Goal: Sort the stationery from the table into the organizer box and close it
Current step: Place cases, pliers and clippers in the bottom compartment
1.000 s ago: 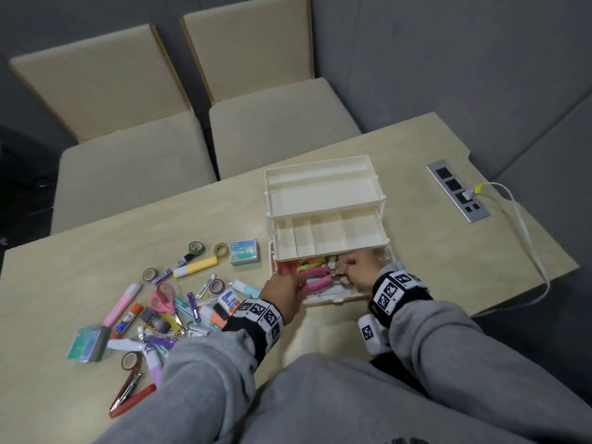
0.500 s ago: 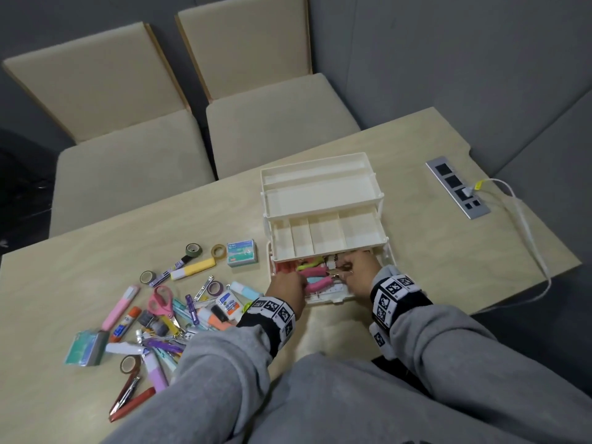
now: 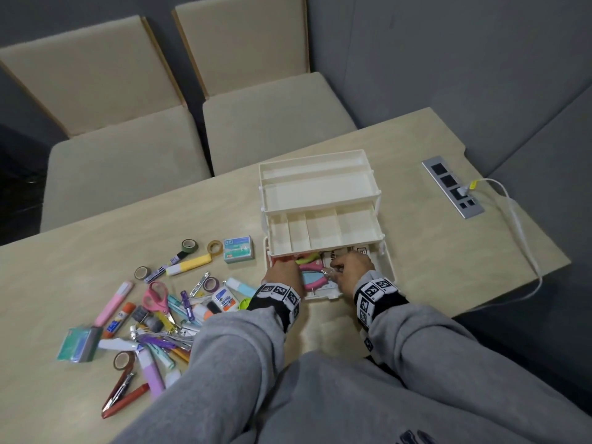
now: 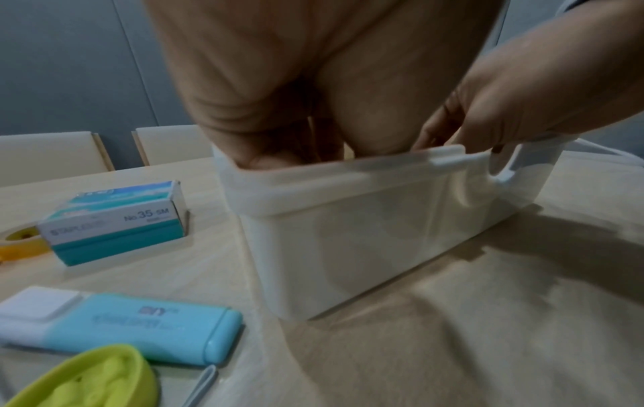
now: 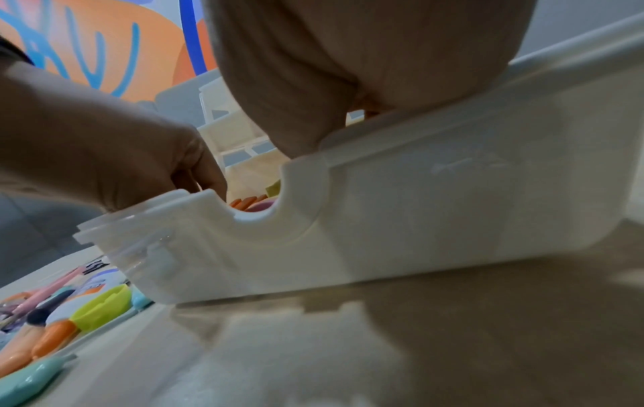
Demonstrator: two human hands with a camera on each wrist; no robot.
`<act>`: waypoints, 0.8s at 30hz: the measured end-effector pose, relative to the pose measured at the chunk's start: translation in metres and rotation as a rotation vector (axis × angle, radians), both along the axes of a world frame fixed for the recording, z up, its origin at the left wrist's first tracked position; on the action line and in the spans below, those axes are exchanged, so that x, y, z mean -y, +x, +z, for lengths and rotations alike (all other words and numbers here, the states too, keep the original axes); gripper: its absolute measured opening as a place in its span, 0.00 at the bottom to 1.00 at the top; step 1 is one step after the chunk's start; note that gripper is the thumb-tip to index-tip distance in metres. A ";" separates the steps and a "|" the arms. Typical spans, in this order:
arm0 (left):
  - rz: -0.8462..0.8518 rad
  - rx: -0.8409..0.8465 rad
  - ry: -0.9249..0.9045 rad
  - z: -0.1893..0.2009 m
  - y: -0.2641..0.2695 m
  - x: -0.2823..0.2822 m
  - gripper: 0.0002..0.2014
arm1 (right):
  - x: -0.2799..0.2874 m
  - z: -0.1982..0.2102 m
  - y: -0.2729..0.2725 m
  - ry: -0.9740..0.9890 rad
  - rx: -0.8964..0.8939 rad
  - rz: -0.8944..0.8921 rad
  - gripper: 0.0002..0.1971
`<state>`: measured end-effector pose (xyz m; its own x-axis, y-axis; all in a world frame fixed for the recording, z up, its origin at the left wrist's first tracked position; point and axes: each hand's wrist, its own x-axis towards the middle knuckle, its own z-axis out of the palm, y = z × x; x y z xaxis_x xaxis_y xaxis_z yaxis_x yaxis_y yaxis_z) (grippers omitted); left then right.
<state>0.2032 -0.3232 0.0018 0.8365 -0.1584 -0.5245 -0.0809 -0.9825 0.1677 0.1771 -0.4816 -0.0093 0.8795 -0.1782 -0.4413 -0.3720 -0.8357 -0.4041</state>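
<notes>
A cream plastic tiered organizer box [image 3: 323, 200] stands open on the pale wooden table [image 3: 96, 245], its two upper trays swung back and bare. Both hands reach into its bottom compartment: the left hand [image 3: 283, 275] at the left end, the right hand [image 3: 350, 270] at the middle, fingers dipping below the rim beside pink-and-blue handled scissors [image 3: 312, 277] and a yellow-green item [image 3: 306, 259] lying inside. Whether either hand grips anything I cannot tell; the fingertips are hidden behind the box wall. Left of the box lie a teal staples carton [image 3: 238, 249], a light-blue highlighter [image 4: 139, 330], and a scattered heap of pens, tape rolls and pink scissors [image 3: 155, 298].
</notes>
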 end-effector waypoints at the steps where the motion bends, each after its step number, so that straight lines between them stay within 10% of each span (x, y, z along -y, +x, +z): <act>1: -0.005 0.002 0.006 -0.001 0.001 0.001 0.07 | -0.001 0.001 -0.001 -0.004 0.000 0.023 0.08; 24: -0.068 -0.033 -0.051 -0.004 0.002 -0.003 0.04 | -0.003 0.003 -0.007 -0.198 -0.051 0.304 0.15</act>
<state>0.2051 -0.3197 -0.0025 0.8053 -0.2413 -0.5416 -0.1402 -0.9650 0.2215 0.1703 -0.4790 -0.0061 0.8833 0.0021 -0.4688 -0.1095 -0.9714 -0.2107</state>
